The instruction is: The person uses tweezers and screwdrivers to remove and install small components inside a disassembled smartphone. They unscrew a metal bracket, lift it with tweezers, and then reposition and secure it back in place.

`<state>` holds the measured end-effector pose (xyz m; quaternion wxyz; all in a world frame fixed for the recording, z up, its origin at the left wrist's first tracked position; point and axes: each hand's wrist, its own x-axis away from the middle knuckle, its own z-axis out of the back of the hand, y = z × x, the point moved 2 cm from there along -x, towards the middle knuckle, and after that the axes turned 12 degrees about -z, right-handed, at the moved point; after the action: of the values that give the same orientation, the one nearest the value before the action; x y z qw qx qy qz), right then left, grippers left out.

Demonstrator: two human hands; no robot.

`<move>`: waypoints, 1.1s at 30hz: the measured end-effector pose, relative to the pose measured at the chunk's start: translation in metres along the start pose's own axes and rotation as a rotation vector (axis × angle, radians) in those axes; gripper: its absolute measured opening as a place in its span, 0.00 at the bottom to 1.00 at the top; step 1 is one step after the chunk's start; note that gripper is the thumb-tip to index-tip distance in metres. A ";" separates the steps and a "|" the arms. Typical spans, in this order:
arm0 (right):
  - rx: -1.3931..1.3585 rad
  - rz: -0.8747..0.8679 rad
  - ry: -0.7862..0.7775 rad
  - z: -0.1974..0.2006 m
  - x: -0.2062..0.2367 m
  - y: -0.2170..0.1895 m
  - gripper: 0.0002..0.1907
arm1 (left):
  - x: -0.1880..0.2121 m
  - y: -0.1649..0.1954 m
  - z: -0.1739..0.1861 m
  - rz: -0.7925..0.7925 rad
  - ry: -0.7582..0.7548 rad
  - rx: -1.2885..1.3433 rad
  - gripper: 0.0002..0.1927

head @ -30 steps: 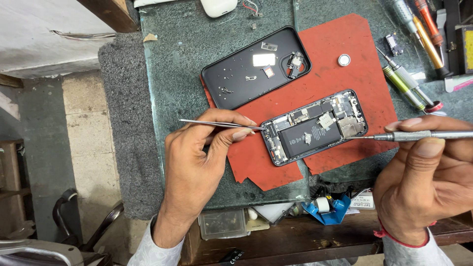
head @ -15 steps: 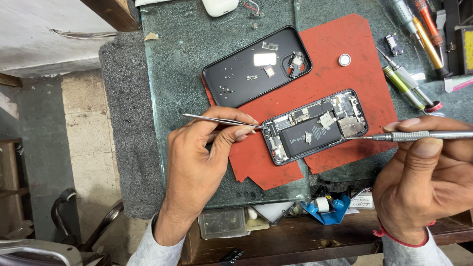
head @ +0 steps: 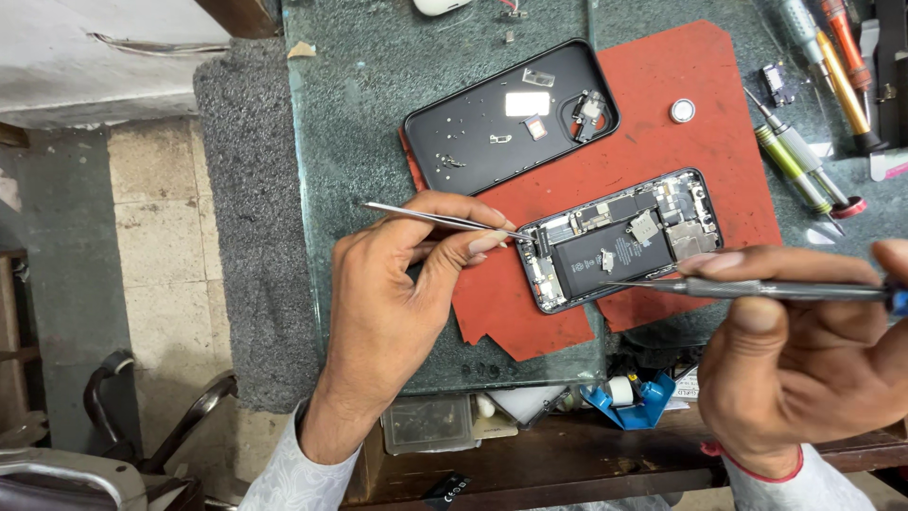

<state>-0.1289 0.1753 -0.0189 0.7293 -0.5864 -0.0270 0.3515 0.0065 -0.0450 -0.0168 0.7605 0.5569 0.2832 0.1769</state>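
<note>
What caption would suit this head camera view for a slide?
Left hand holds tweezers at an opened phone on a red mat; right hand steadies a screwdriver over it.

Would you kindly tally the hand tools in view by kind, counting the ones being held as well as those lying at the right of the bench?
Tweezers, in the left hand: 1
Grey screwdriver, in the right hand: 1
Loose screwdrivers at the right: 4, namely grey, orange, green, silver
Total: 6
</note>
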 end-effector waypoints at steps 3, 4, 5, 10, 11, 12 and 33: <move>0.135 0.090 -0.112 -0.008 -0.010 -0.013 0.24 | 0.000 -0.001 0.001 -0.009 -0.001 0.006 0.05; 0.183 0.125 -0.151 -0.011 -0.014 -0.016 0.25 | 0.000 -0.001 0.001 -0.013 0.003 0.016 0.05; 0.222 0.149 -0.176 -0.014 -0.018 -0.017 0.26 | 0.001 -0.001 0.001 -0.017 0.007 0.026 0.05; 0.314 0.185 -0.307 -0.024 -0.024 -0.026 0.27 | 0.003 -0.002 0.003 -0.020 0.010 0.048 0.05; 0.315 0.204 -0.317 -0.025 -0.024 -0.026 0.27 | 0.003 -0.003 0.003 -0.018 0.006 0.046 0.05; 0.315 0.221 -0.318 -0.026 -0.024 -0.026 0.28 | 0.003 -0.003 0.003 -0.023 0.008 0.041 0.05; 0.248 0.257 -0.359 -0.048 -0.031 -0.015 0.28 | 0.004 -0.001 0.006 -0.085 0.024 0.005 0.05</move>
<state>-0.1232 0.1171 -0.0096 0.7285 -0.4192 -0.0379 0.5406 0.0138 -0.0477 -0.0179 0.7626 0.5441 0.3161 0.1501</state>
